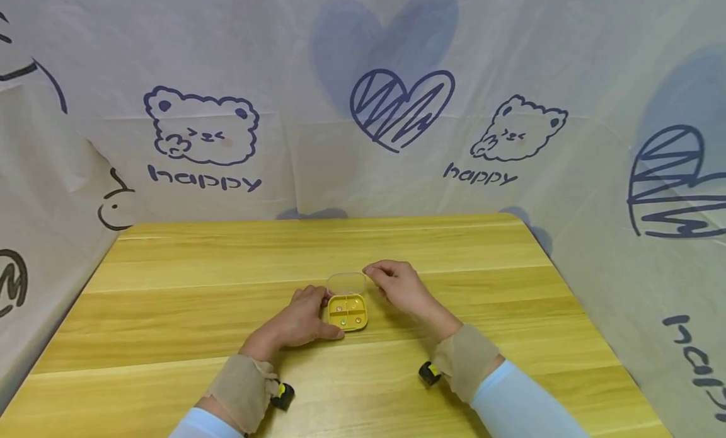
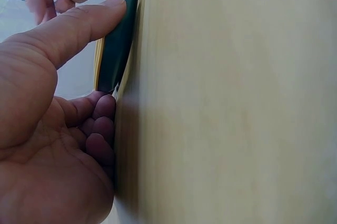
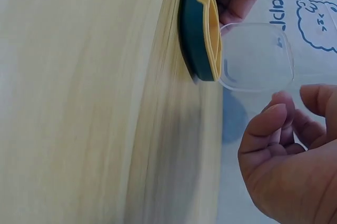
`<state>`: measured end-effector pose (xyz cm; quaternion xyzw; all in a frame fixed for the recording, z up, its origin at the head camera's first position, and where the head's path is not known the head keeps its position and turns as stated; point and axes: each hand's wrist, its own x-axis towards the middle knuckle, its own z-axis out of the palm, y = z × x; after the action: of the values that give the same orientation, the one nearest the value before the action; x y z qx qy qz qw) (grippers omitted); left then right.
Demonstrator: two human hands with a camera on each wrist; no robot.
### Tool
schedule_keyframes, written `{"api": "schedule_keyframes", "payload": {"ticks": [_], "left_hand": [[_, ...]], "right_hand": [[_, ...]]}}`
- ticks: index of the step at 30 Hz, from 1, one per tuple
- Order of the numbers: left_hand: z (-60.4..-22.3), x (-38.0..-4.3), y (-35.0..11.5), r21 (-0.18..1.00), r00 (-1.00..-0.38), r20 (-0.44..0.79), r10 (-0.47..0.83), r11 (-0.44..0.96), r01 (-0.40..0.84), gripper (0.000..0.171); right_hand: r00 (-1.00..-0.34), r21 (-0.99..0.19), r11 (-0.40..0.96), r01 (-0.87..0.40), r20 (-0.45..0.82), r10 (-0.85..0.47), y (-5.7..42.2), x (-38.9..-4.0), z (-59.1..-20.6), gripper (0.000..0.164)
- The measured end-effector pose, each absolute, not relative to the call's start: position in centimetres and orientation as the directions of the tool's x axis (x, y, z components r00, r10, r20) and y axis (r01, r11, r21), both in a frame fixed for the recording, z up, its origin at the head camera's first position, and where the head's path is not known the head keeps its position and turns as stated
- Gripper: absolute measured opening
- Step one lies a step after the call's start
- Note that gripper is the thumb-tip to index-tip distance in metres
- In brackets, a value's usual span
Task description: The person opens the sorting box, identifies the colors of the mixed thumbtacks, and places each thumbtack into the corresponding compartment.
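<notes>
A small yellow pill box (image 1: 347,312) with a dark green underside (image 3: 193,32) lies on the table. Its clear lid (image 1: 346,283) stands raised along the back edge. Inside, dividers form several compartments, with tiny round pieces (image 1: 343,322) in them. My left hand (image 1: 299,319) holds the box from the left, thumb at the near side and fingers by the back corner. Beside the lid's right corner is my right hand (image 1: 401,289), its fingers loosely bent. In the right wrist view, a small gap shows between those fingertips and the lid (image 3: 258,56), and nothing is between them.
The wood-grain table (image 1: 187,299) reaches back to a white cloth (image 1: 306,148) printed with bears and hearts. Similar cloth hangs at both sides. Each wrist wears a beige wrap (image 1: 241,391) with a small black device (image 1: 429,373) on it.
</notes>
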<state>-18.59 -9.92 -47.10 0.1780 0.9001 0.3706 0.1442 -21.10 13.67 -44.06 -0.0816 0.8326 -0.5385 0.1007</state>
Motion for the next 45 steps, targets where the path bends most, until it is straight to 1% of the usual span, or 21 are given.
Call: {"api": "schedule_keyframes", "payload": {"ticks": [5,11,13,16,18,23,29,33,36,42,45], "left_hand": [[-47.1,-18.6,-9.9,0.718,-0.894,-0.124,0.43,0.661,0.218,0.063],[-47.2,-18.5,-9.9,0.711,-0.896,-0.132,0.424,0.671,0.213,0.066],[-47.2,-18.5,-9.9,0.711,-0.896,-0.132,0.424,0.67,0.212,0.067],[-47.2,-18.5,-10.0,0.712,-0.896,-0.132,0.424,0.669,0.212,0.069],[-47.3,-18.5,-10.0,0.712,-0.896,-0.132,0.424,0.669,0.212,0.069],[-47.2,-18.5,-10.0,0.711,-0.895,-0.135,0.424,0.671,0.21,0.07],[-47.2,-18.4,-9.9,0.709,-0.895,-0.128,0.427,0.671,0.218,0.072],[-47.2,-18.5,-10.0,0.713,-0.893,-0.119,0.434,0.663,0.228,0.07],[-47.2,-18.5,-10.0,0.721,-0.889,-0.122,0.44,0.655,0.226,0.067],[-47.1,-18.5,-10.1,0.732,-0.885,-0.141,0.443,0.649,0.208,0.064],[-47.1,-18.4,-10.1,0.733,-0.885,-0.13,0.448,0.644,0.219,0.064]], "right_hand": [[-0.963,-0.934,0.358,-0.01,-0.087,-0.254,13.4,-20.9,-44.0,0.028],[-0.958,-0.93,0.368,-0.018,-0.089,-0.272,13.3,-20.5,-44.1,0.033],[-0.953,-0.92,0.39,-0.045,-0.078,-0.293,13.2,-20.2,-43.7,0.03],[-0.942,-0.894,0.434,-0.112,-0.044,-0.332,13.1,-19.9,-43.8,0.019],[-0.935,-0.878,0.457,-0.141,-0.034,-0.354,13.2,-19.8,-43.9,0.015],[-0.914,-0.842,0.51,-0.173,-0.056,-0.403,13.5,-19.9,-44.4,0.023],[-0.898,-0.811,0.548,-0.205,-0.066,-0.435,13.8,-19.6,-44.3,0.022],[-0.889,-0.803,0.554,-0.221,-0.068,-0.453,13.8,-19.5,-44.7,0.023],[-0.874,-0.766,0.589,-0.257,-0.075,-0.479,13.7,-19.5,-45.2,0.032],[-0.848,-0.648,0.677,-0.349,-0.089,-0.522,13.5,-19.6,-45.6,0.065],[-0.838,-0.604,0.702,-0.379,-0.099,-0.537,13.4,-19.6,-45.5,0.073]]}}
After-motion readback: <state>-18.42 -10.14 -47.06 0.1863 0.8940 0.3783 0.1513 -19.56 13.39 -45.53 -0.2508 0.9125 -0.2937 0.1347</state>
